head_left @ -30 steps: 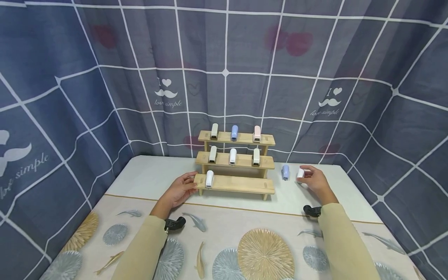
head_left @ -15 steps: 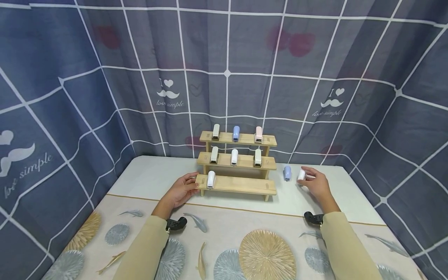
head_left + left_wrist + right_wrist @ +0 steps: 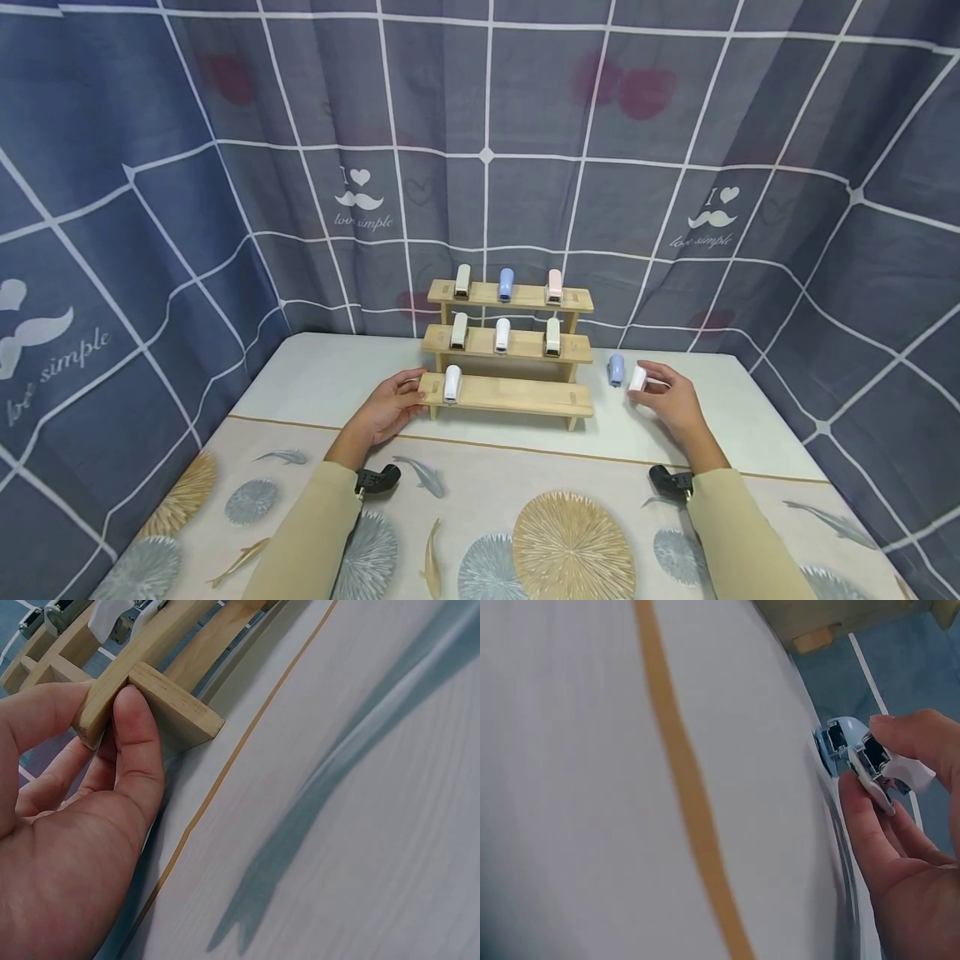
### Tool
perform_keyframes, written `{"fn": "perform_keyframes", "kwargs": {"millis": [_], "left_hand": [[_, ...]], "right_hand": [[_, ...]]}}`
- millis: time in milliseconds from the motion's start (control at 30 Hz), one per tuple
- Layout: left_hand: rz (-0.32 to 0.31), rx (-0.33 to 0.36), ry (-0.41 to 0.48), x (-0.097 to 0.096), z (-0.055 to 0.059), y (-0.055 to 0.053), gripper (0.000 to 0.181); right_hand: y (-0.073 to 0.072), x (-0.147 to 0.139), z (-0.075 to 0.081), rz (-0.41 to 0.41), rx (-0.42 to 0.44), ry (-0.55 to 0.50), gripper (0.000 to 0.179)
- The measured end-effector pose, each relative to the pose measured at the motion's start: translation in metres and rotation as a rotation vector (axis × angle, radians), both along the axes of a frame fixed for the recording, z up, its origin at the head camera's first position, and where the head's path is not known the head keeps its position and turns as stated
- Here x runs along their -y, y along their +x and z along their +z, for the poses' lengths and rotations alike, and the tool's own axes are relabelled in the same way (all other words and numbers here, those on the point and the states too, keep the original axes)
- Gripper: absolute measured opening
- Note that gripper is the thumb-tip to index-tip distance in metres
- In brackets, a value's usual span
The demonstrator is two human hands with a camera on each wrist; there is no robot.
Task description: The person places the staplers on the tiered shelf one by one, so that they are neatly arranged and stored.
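Observation:
My right hand (image 3: 674, 403) pinches a small white stapler (image 3: 637, 379) between thumb and fingers, right of the wooden display stand. In the right wrist view the white stapler (image 3: 877, 763) shows its metal inner part. A blue stapler (image 3: 616, 370) stands on the table just left of that hand. With thumb and fingers, my left hand (image 3: 391, 408) grips the left end of the three-step wooden stand (image 3: 517, 395) at its lowest board. On this board, near the left end, sits another white stapler (image 3: 452, 384).
The middle board carries a cream stapler (image 3: 459, 332), a white one and another cream one. Along the top board stand a cream, a blue (image 3: 506, 285) and a pink stapler (image 3: 554, 286). A grid-patterned curtain (image 3: 420, 200) encloses the table (image 3: 337, 367) behind and at both sides.
My right hand has shifted slightly left with the white stapler, which is now tilted and nearer the blue one. The left hand keeps its grip on the stand.

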State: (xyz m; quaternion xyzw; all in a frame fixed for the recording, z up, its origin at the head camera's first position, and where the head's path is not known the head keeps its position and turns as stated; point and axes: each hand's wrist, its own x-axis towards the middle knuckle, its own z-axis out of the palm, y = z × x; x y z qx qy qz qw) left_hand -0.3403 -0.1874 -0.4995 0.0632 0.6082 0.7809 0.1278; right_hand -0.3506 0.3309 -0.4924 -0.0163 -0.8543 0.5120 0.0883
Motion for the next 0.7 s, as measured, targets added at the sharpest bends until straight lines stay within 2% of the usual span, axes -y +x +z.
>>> {"fn": "perform_keyframes", "kwargs": {"millis": [333,700], "left_hand": [[0.024,0.051,-0.031,-0.002,0.005,0.0,0.066],[0.016,0.043,-0.029,-0.001,0.005,0.001,0.067]], "right_hand": [[0.015,0.011,0.011,0.062,-0.001,-0.025,0.075],[0.031,0.026,0.019,0.124,-0.026,-0.082,0.074]]}}
